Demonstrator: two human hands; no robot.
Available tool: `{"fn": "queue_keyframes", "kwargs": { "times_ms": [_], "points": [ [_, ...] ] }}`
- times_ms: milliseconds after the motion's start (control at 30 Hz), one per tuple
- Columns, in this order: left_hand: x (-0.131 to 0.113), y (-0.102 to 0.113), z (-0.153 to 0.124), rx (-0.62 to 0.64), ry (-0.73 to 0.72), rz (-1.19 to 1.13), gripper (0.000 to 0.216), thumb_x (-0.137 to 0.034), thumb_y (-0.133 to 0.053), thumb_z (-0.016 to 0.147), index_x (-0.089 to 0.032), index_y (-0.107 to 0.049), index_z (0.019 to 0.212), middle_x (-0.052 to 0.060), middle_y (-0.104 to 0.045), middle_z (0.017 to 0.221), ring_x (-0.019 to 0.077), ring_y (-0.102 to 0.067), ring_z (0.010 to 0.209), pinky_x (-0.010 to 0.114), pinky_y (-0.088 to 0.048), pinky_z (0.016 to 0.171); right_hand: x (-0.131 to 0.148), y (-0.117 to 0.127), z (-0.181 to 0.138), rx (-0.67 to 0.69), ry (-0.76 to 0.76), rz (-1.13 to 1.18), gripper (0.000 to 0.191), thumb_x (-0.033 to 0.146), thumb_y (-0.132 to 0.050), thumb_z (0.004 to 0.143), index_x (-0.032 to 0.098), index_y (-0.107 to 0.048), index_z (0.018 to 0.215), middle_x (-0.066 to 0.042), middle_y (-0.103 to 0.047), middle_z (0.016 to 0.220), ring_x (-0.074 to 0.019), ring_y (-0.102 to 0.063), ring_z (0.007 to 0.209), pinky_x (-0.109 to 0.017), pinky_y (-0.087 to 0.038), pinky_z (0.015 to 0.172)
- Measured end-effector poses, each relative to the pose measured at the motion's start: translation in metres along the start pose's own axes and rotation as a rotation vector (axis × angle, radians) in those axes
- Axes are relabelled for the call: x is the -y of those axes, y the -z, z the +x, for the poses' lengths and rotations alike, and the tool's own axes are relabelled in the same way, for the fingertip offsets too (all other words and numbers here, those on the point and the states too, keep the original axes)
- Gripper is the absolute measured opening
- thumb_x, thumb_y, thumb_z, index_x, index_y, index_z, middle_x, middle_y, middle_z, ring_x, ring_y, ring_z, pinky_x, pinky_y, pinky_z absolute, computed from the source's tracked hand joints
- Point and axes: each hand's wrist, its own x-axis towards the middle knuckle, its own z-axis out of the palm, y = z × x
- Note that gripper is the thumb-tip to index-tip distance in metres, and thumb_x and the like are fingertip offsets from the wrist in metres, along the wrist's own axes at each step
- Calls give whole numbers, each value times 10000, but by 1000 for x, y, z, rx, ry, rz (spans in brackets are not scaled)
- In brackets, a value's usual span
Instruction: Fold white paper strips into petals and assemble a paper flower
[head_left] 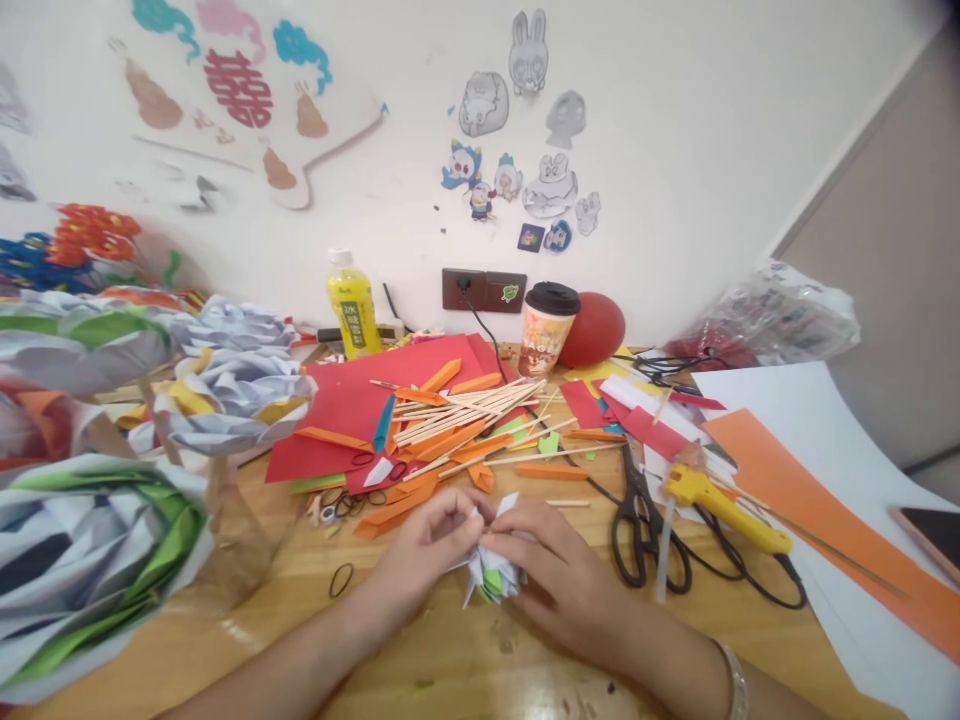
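Note:
Between my two hands, low over the front middle of the wooden table, is a small folded paper flower (489,582) in white and green. My left hand (435,535) pinches its upper left side with thumb and fingers. From the other side, my right hand (551,560) grips the paper, its fingers bent over the top and partly hiding it. A white paper tip (508,503) sticks up between the fingers. Just beyond the hands lie folded orange paper strips (397,510) and a heap of thin wooden sticks (465,412).
Black scissors (637,520) and a yellow glue gun (727,508) with its cord lie to the right. Large paper flowers (105,560) crowd the left side. Behind stand a yellow bottle (352,305), a lidded paper cup (549,330) and a red balloon (596,330). Red paper sheets (337,400) lie mid-table.

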Motion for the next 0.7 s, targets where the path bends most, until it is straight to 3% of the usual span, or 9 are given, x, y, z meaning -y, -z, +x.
{"fn": "queue_keyframes", "kwargs": {
  "times_ms": [100, 233, 433, 700],
  "points": [
    [-3, 0, 2, 16, 83, -149, 330, -468, -602, 688, -145, -542, 664, 15, -532, 722, 136, -518, 662, 244, -415, 601, 1, 5, 2, 50, -50, 68, 516, 28, -460, 753, 198, -380, 1233, -103, -507, 1099, -174, -471, 1047, -312, -432, 882],
    [-1, 0, 3, -5, 112, -132, 238, -378, -639, 687, -166, -535, 715, -28, -501, 630, 94, -488, 563, 208, -398, 541, 0, 6, 4, 79, -76, 134, 542, 6, -409, 756, 219, -352, 1251, -104, -481, 1145, -162, -453, 1097, -314, -412, 920],
    [1, 1, 4, 29, 90, -22, 279, -290, -677, 663, -186, -583, 904, 8, -593, 800, 131, -549, 701, 232, -427, 624, -5, 6, 1, 49, -89, 107, 533, 16, -422, 742, 214, -370, 1234, -110, -446, 1195, -175, -422, 1147, -343, -392, 947],
    [3, 2, 3, -48, 79, 46, 249, -375, -669, 656, -159, -566, 725, -36, -526, 629, 90, -482, 561, 191, -385, 540, -1, 6, 2, 28, -124, 38, 489, 25, -490, 704, 213, -474, 1155, -90, -477, 1084, -187, -459, 1053, -339, -427, 884]
  ]
}}
